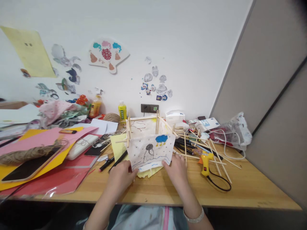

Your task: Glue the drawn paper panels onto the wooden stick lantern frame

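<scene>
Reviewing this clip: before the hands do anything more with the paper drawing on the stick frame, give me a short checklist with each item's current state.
1. Left hand on the lower left edge of the paper drawing: ok.
2. Right hand on the drawing's lower right edge: ok.
3. Drawing lies flat against the front of the wooden stick frame: cannot tell; bottom edge looks loose.
4. Frame upright on the table: ok.
5. Yellow glue gun clear of both hands, lying to the right: ok.
6. Loose sticks cluttered beside the right hand: not ok.

Two hands [121, 175], two bottles [122, 111], one glue gun [205, 163]
</scene>
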A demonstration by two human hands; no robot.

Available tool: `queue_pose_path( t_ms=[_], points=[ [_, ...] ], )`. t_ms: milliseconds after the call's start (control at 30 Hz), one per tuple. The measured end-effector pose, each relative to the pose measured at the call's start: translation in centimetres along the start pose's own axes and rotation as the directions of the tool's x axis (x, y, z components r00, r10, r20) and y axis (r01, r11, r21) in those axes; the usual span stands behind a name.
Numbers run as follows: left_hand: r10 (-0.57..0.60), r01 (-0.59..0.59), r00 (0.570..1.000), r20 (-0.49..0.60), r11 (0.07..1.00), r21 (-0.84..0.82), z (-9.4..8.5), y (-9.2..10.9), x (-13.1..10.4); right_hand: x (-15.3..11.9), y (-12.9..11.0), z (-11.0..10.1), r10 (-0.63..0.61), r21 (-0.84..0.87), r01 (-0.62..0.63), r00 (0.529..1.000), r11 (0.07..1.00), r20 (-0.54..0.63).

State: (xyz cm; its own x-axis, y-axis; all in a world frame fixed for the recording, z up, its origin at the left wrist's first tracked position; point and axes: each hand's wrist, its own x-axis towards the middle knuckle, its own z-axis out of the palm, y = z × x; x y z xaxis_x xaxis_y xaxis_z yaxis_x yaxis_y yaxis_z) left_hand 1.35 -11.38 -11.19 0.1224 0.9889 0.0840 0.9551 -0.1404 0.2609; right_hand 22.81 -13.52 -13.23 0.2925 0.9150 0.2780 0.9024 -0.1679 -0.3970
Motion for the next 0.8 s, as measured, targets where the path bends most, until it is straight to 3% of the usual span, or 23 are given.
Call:
queue_pose_path(
  t_ms=[200, 400, 800],
  points=[
    [-0.016, 0.016, 1.0, 0.006, 1.0, 0.027, -0.3, 0.3, -0.2, -0.3, -0.3, -0.3, 0.009, 0.016, -0.01, 0.999, 1.0, 0.043],
    [-0.02, 0.035, 0.995, -0.095, 0.986, 0.162, 0.0, 1.6, -0.8, -0.5, -1.0, 0.0, 0.044, -0.006, -0.044, 0.999, 0.999, 0.019],
    [-0.039, 0.045, 0.998, -0.045, 0.988, 0.151, -0.2, 1.6, -0.6, -0.7, -0.7, 0.4, 0.02, -0.026, -0.02, 1.0, 0.999, 0.003]
  ],
)
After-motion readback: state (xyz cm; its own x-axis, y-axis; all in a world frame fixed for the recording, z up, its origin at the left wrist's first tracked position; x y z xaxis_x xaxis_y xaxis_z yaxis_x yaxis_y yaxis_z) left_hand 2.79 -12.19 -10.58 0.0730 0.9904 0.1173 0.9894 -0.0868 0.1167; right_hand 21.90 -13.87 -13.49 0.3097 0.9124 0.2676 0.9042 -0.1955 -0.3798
